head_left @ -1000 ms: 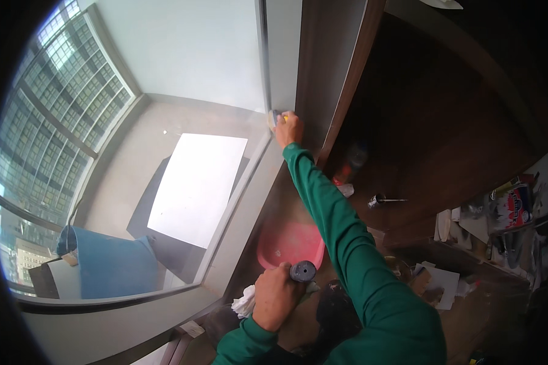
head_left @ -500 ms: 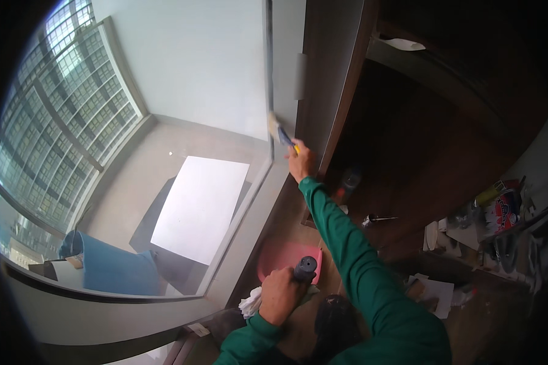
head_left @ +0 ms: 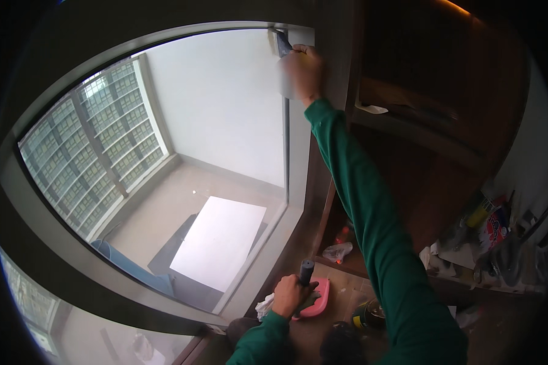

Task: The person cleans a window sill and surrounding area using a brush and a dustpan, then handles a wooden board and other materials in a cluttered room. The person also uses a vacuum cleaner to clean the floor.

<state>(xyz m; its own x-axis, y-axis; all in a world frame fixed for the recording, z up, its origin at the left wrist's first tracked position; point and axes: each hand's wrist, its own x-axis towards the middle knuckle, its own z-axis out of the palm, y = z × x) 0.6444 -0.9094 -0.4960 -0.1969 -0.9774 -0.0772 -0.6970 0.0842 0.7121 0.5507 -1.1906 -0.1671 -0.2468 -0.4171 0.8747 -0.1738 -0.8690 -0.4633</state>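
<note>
My right hand (head_left: 303, 72) reaches high up in a green sleeve and presses a small dark-bladed tool (head_left: 282, 44) against the top corner of the window pane (head_left: 225, 121), next to the grey frame (head_left: 301, 176). Low down, my left hand (head_left: 290, 294) grips a dark cylindrical handle (head_left: 305, 271) that stands upright over a pink tray (head_left: 315, 300). A white cloth (head_left: 264, 307) lies just left of that hand.
A dark wooden cabinet (head_left: 432, 134) stands to the right of the window. On the floor to the right lie papers, packets and bottles (head_left: 487, 231). A dark bottle (head_left: 365, 313) stands near the pink tray. Through the glass I see a neighbouring building and a white rooftop slab.
My right hand has slid upward along the window frame to the top corner. The view has tilted up with it. My left hand keeps its hold on the dark handle.
</note>
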